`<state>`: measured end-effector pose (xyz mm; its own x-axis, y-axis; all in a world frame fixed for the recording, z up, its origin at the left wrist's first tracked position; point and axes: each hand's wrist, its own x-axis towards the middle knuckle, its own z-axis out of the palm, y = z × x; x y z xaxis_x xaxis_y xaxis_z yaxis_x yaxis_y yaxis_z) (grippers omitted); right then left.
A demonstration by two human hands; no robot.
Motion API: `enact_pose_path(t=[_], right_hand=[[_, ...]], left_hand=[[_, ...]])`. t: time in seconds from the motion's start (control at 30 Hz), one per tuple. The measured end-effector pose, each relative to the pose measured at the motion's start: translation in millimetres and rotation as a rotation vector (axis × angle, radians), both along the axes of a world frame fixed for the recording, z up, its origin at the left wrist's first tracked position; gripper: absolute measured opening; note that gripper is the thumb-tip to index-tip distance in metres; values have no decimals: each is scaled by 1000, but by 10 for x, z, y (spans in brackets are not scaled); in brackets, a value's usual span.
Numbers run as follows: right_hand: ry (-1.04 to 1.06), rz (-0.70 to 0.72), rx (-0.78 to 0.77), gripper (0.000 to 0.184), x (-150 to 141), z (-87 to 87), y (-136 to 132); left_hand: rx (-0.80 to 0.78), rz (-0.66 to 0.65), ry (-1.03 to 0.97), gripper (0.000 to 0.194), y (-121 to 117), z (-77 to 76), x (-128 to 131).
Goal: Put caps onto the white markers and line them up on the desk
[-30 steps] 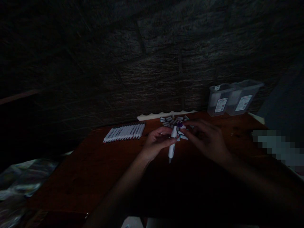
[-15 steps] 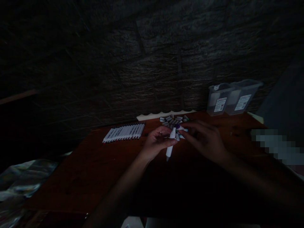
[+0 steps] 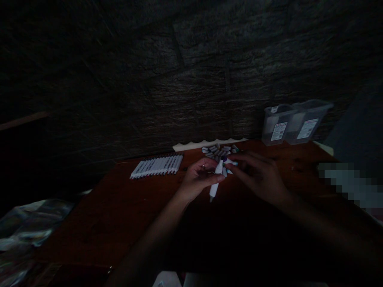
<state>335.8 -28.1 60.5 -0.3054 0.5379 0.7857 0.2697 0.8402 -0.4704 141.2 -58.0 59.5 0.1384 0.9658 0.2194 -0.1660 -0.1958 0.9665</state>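
In the head view, my left hand (image 3: 197, 177) is closed round a white marker (image 3: 214, 187), which it holds at a slant with the grey end pointing down. My right hand (image 3: 260, 173) pinches a small white marker cap (image 3: 228, 161) with a purple end, close to the marker's upper tip. Fingers and dim light partly hide the cap. Just behind both hands lies a pile of loose caps (image 3: 220, 152) with coloured ends. Over to the left, several white markers (image 3: 157, 166) lie side by side in a row.
Two clear plastic containers (image 3: 289, 123) with labels stand at the table's back right. A pale wavy-edged strip (image 3: 206, 144) runs along the dark wall (image 3: 149, 79). Crumpled clear plastic (image 3: 32, 223) sits left of the brown wooden table (image 3: 107, 215).
The view has shifted very slightly and looks dimmer. Both hands keep nearly the same pose, the left with the marker and the right with the cap.
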Motion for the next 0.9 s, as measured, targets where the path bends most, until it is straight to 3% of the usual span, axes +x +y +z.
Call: enact_pose_path(t=[0.9], right_hand=[[-17, -5, -48, 18, 10, 4, 6]], left_hand=[[-50, 13, -65, 24, 14, -40, -9]])
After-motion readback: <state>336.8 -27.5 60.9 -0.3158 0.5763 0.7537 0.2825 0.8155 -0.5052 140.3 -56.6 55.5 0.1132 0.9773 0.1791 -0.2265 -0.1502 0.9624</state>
